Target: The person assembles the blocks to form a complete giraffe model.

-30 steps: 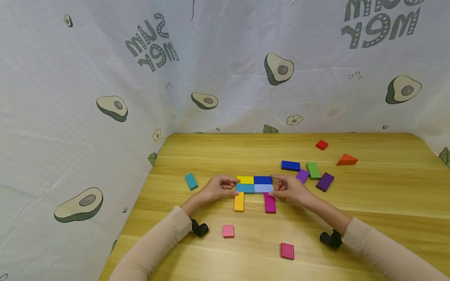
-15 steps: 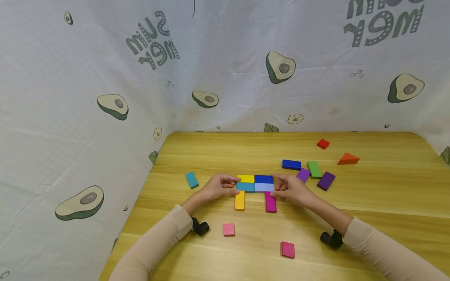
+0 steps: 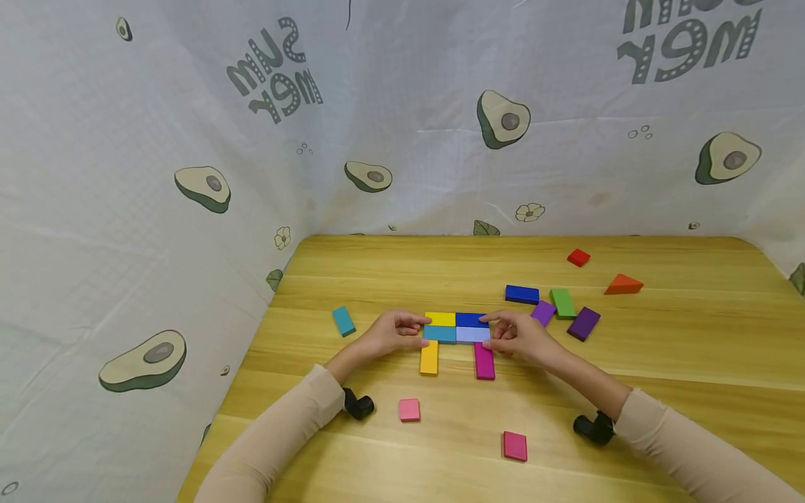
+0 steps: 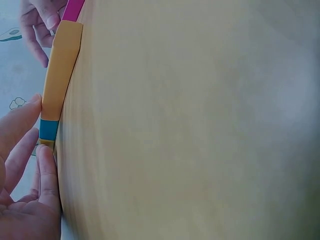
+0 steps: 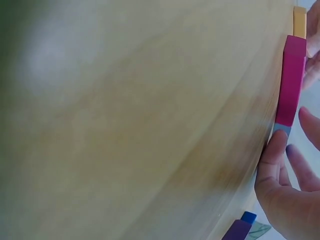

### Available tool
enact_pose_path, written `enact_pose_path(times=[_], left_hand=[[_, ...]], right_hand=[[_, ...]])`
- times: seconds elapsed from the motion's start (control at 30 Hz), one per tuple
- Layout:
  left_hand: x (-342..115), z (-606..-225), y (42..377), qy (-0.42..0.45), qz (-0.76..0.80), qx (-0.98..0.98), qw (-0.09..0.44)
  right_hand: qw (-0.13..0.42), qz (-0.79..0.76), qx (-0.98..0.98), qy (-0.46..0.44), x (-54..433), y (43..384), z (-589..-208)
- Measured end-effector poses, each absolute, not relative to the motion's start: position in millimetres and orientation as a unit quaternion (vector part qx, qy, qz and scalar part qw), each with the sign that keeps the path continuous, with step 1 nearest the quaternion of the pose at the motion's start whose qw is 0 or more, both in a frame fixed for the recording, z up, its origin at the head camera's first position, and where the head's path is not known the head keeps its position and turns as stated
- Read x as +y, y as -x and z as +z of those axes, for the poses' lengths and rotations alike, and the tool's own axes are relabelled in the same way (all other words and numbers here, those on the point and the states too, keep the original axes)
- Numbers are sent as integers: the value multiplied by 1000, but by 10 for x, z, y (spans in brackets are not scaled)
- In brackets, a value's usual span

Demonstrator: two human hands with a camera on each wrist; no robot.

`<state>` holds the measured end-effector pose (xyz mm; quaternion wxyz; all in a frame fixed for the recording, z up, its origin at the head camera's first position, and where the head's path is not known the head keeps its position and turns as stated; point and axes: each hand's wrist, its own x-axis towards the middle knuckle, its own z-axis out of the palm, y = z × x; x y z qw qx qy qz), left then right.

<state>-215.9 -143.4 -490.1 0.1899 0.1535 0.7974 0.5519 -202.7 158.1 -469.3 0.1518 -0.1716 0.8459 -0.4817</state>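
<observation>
Blocks lie flat together on the table: yellow [image 3: 440, 319] and dark blue [image 3: 471, 319] behind, teal [image 3: 439, 335] and light blue [image 3: 473, 335] in front. An orange block [image 3: 429, 358] and a magenta block [image 3: 484, 362] extend toward me like two legs. At the left side my left hand [image 3: 394, 334] touches the group, index finger at the yellow block and thumb by the orange one's top. My right hand [image 3: 517, 337] is at the opposite side, its index fingertip over the dark blue block's corner and its thumb at the magenta block's top. Neither hand curls round a block.
Right of the group lie another blue block [image 3: 522, 294], a green one [image 3: 562, 304], two purple blocks [image 3: 584, 323], an orange-red triangle [image 3: 623, 285] and a red piece [image 3: 578, 258]. A teal block [image 3: 344, 321] lies left; pink [image 3: 409, 410] and crimson [image 3: 515, 446] squares lie nearer me.
My right index finger has shifted slightly inward, from the dark blue block's outer corner onto its top. The left hand and the blocks stay in place; the head view has tilted a little.
</observation>
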Motion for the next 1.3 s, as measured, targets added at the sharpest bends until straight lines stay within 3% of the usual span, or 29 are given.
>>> enact_pose_path(times=[0.53, 0.87, 1.3], left_hand=[[-1593, -4778, 2105, -185, 528, 800, 216], [-1805, -4605, 1759, -249, 481, 798, 263], [-1843, -4687, 1423, -246, 469, 807, 262]], right_hand=[[148, -474, 848, 186, 1592, 2028, -4691], [160, -491, 838, 178, 1594, 2036, -4693], [175, -527, 814, 170, 1603, 2038, -4703]])
